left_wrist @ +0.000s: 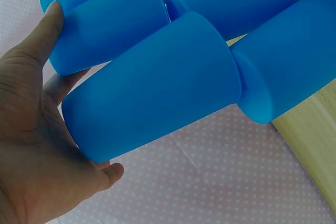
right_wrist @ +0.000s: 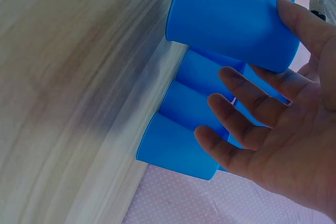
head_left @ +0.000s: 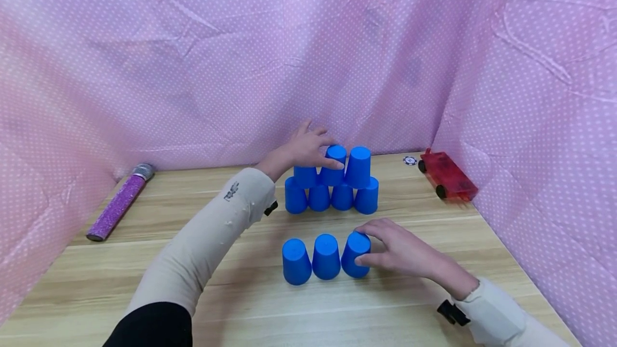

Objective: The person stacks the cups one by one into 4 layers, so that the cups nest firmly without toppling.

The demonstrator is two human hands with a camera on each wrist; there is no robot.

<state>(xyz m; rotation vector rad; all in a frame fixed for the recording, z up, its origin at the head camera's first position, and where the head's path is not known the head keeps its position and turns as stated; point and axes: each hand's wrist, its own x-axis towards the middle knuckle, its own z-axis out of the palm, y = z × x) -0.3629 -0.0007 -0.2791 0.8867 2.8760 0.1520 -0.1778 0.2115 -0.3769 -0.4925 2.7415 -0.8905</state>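
Observation:
Four blue cups stand upside down in a row, the leftmost being a cup [head_left: 295, 197], with three more on top. My left hand [head_left: 308, 149] reaches over the upper-left cup [head_left: 305, 176] [left_wrist: 152, 87] and grips the upper middle cup [head_left: 332, 167] [left_wrist: 110, 32], thumb in front and fingers partly hidden behind. Nearer me, three upside-down cups form a row: a left cup [head_left: 296, 262], a middle cup [head_left: 326, 257] and a right cup [head_left: 353, 256] [right_wrist: 231, 19]. My right hand [head_left: 405, 248] pinches the right one between thumb and index finger, its other fingers extended.
A purple glittery microphone [head_left: 118, 205] lies on the wooden table [head_left: 231, 293] at the left. At the back right are a red toy vehicle [head_left: 447, 175] and a small round chip [head_left: 409, 160]. Pink dotted cloth [head_left: 217, 68] hangs behind and at both sides.

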